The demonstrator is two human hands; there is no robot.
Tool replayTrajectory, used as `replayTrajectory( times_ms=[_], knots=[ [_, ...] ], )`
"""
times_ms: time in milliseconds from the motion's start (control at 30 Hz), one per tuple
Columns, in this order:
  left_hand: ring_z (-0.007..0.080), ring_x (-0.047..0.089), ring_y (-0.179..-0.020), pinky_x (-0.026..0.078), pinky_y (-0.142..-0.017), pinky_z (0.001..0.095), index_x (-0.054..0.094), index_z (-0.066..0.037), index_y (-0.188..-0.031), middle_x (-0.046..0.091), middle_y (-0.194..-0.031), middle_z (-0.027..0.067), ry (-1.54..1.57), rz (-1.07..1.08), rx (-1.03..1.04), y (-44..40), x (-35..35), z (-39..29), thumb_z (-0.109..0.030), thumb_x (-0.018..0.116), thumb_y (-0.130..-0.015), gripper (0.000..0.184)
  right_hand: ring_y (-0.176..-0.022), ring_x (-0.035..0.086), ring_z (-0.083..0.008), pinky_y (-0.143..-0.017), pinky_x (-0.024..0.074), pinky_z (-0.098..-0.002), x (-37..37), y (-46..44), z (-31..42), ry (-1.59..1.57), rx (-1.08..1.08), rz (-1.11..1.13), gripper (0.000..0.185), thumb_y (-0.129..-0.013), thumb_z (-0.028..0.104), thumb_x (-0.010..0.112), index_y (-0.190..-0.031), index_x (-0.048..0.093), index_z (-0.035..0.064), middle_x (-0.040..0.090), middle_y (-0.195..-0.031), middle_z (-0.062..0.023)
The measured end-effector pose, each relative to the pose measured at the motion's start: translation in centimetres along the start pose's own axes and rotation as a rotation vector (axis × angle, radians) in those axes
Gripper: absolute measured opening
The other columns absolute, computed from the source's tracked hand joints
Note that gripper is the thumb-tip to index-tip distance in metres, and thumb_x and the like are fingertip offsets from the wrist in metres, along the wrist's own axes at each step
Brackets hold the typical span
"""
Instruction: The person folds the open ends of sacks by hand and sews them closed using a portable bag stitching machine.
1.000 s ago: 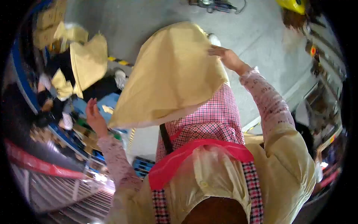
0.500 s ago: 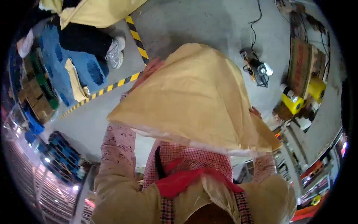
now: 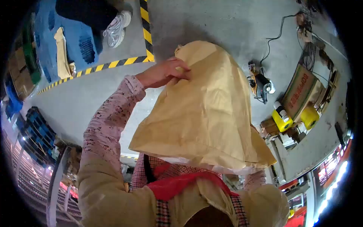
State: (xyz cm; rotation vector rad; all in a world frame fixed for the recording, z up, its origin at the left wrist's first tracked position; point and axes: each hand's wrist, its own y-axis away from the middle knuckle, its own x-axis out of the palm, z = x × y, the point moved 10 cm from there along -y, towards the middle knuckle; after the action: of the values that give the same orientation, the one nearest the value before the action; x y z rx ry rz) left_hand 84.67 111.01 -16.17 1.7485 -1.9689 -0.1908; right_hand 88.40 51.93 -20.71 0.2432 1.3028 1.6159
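A large tan paper sack [image 3: 202,109] with a pale lining along its near edge is spread in front of my body, its far end narrow and rounded. My left hand [image 3: 166,73] is closed on the upper left side of the sack, thumb and fingers pinching the paper. My right hand is hidden behind the sack. Only the right sleeve [image 3: 255,179] shows below the sack's near right corner, so I cannot see those fingers.
Black-and-yellow tape [image 3: 113,63] marks the grey floor. Beyond it are a person's shoe [image 3: 118,30] and a folded tan paper piece [image 3: 62,55] on a blue pallet [image 3: 81,22]. To the right lie a corded tool [image 3: 261,84], a cardboard box [image 3: 300,90] and yellow spools [image 3: 283,121].
My left hand has come from behind the sack's left edge to grip its upper left side. The sack looks narrower and fuller. My right hand's fingers have gone out of sight. The view has shifted.
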Motion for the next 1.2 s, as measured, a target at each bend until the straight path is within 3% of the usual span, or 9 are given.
replayTrajectory(
  times_ms=[33,67,167,300,600,700,767,900,1200],
  knots=[
    [0.0189,0.045,-0.111,0.038,-0.093,0.0286,0.063,-0.006,-0.106,0.048,-0.119,0.0058,0.663,-0.085,-0.278,0.8,0.2,3.1,0.000,0.060,-0.078,0.029,-0.104,0.053,-0.0245,-0.087,0.0432,-0.0377,0.0,-0.1,0.1,0.006,0.001,0.003,0.049,-0.086,0.032,0.050,-0.129,0.041,0.0099,0.054,-0.116,-0.0135],
    [0.0172,0.049,-0.106,0.040,-0.091,0.0266,0.063,-0.001,-0.103,0.052,-0.117,0.0065,0.166,-0.055,-0.061,1.2,-0.6,1.6,0.003,0.058,-0.078,0.025,-0.104,0.053,-0.0245,-0.087,0.0432,-0.0377,0.2,-0.3,0.3,0.016,0.001,0.007,0.049,-0.086,0.031,0.050,-0.129,0.041,0.0099,0.054,-0.116,-0.0136],
    [0.0195,0.055,-0.100,0.043,-0.088,0.0275,0.064,-0.004,-0.100,0.059,-0.112,0.0075,-0.123,-0.263,0.219,4.5,-2.4,-1.4,0.006,0.058,-0.077,0.026,-0.104,0.053,-0.0244,-0.087,0.0432,-0.0377,0.8,-0.6,0.7,0.039,0.003,0.020,0.048,-0.086,0.030,0.051,-0.129,0.042,0.0098,0.054,-0.116,-0.0138],
    [0.0217,0.058,-0.096,0.046,-0.084,0.0283,0.065,-0.006,-0.098,0.063,-0.107,0.0068,-0.249,-0.393,0.243,6.5,-3.8,-0.2,0.008,0.058,-0.075,0.029,-0.104,0.053,-0.0243,-0.087,0.0431,-0.0377,1.4,-1.7,1.5,0.058,-0.007,0.036,0.048,-0.086,0.029,0.052,-0.128,0.042,0.0097,0.054,-0.116,-0.0141],
    [0.0218,0.057,-0.095,0.046,-0.084,0.0289,0.058,-0.004,-0.078,0.063,-0.101,0.0053,-0.485,-0.254,0.233,3.4,-3.7,-2.8,0.014,0.061,-0.063,0.024,-0.105,0.052,-0.0240,-0.087,0.0430,-0.0376,1.4,-2.2,2.7,0.096,-0.076,0.044,0.047,-0.085,0.026,0.053,-0.128,0.043,0.0094,0.053,-0.116,-0.0148],
    [0.0226,0.055,-0.098,0.045,-0.086,0.0317,0.054,-0.004,-0.073,0.062,-0.103,0.0086,-0.484,-0.246,0.144,1.3,-4.2,-2.8,0.008,0.059,-0.069,0.013,-0.105,0.052,-0.0239,-0.087,0.0430,-0.0376,0.1,-0.9,2.2,0.085,-0.113,-0.002,0.046,-0.085,0.025,0.054,-0.127,0.044,0.0093,0.053,-0.117,-0.0150],
    [0.0244,0.053,-0.100,0.043,-0.087,0.0342,0.055,-0.003,-0.073,0.061,-0.104,0.0128,0.022,-0.210,-0.128,0.1,-4.8,0.9,-0.002,0.055,-0.076,0.004,-0.105,0.052,-0.0238,-0.087,0.0430,-0.0375,-0.4,-0.1,2.1,0.079,-0.141,-0.035,0.046,-0.085,0.025,0.054,-0.127,0.044,0.0092,0.053,-0.117,-0.0151],
    [0.0278,0.052,-0.101,0.042,-0.087,0.0372,0.057,0.002,-0.078,0.059,-0.104,0.0190,0.399,-0.291,-0.543,-0.2,-2.1,4.0,-0.019,0.047,-0.087,0.026,-0.105,0.052,-0.0237,-0.087,0.0429,-0.0375,-1.7,1.2,2.4,0.065,-0.198,-0.089,0.046,-0.085,0.023,0.055,-0.127,0.045,0.0091,0.053,-0.117,-0.0154],
    [0.0287,0.053,-0.097,0.041,-0.085,0.0379,0.058,0.003,-0.087,0.059,-0.102,0.0200,-0.415,-0.514,-0.276,4.6,-8.2,-5.2,-0.020,0.047,-0.088,0.026,-0.106,0.052,-0.0234,-0.087,0.0428,-0.0374,-9.7,5.8,10.5,0.272,-0.602,-0.252,0.045,-0.084,0.020,0.056,-0.126,0.046,0.0088,0.052,-0.117,-0.0161]
  ],
)
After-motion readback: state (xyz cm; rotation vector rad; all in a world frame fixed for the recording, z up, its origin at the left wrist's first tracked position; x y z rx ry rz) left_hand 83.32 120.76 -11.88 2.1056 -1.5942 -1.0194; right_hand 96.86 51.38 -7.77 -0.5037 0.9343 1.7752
